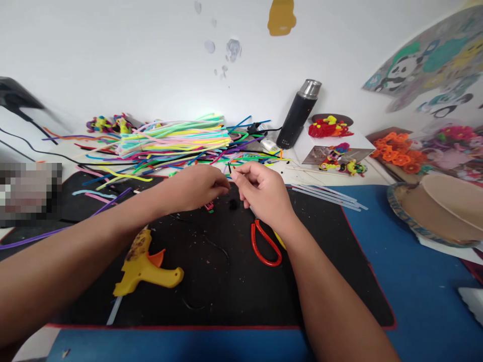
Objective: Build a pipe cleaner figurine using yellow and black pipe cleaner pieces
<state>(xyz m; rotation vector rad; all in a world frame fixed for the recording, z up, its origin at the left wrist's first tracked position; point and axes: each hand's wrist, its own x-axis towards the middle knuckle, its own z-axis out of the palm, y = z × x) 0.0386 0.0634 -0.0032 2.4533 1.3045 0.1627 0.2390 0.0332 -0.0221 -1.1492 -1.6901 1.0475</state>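
Over the back part of a black mat (241,291), my two hands are close together. My right hand (262,191) pinches a short black piece of pipe cleaner (230,169) between thumb and forefinger. The fingers of my left hand (202,186) are closed and turned down, and whatever they hold is hidden. Beneath the hands lies a small black fuzzy bit (233,203) on the mat. Red-handled scissors (267,246) rest partly under my right hand and wrist. A yellow glue gun (147,269) lies on its side below my left forearm.
Many coloured pipe cleaners (173,138) are piled along the wall. A black thermos (298,115) stands behind, by a white box (339,146) with fuzzy figures. Clear glue sticks (328,196) lie at the mat's back right. A round woven basket (422,221) sits far right.
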